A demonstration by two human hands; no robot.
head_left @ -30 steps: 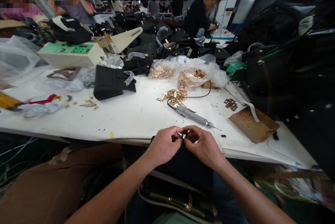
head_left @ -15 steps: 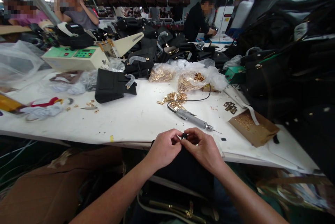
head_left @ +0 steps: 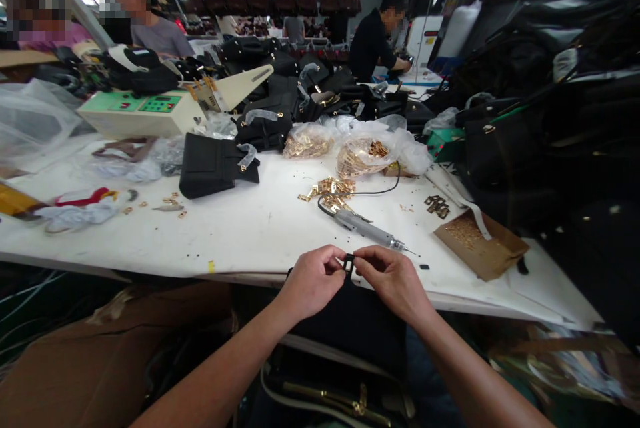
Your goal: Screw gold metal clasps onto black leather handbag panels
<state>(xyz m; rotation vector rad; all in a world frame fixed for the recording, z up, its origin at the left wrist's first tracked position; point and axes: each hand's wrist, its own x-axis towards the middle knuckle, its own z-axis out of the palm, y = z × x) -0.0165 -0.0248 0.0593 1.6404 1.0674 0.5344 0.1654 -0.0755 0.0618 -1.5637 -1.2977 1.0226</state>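
Observation:
Between my fingertips is a small dark rectangular frame [head_left: 349, 264] with an opening in its middle. My left hand [head_left: 316, 281] pinches its left side. The fingers of my right hand [head_left: 393, 281] close on its right edge. Below both hands a black bag [head_left: 350, 321] rests on my lap against the table edge, with gold hardware [head_left: 361, 405] lower down. Just beyond my hands lies a grey electric screwdriver [head_left: 367, 228], its bit pointing right. Behind it is a pile of gold metal plates [head_left: 330, 189].
On the right an open brown paper box [head_left: 480, 245] holds small gold pieces, near dark metal frames [head_left: 437, 206]. A black bag [head_left: 215, 168] stands left of centre. Behind are plastic bags of gold parts [head_left: 363, 155] and a machine [head_left: 145, 115]. People work further back.
My fingers have turned the small dark frame so its opening now shows, and my right fingers have shifted slightly along it. The view has moved slightly.

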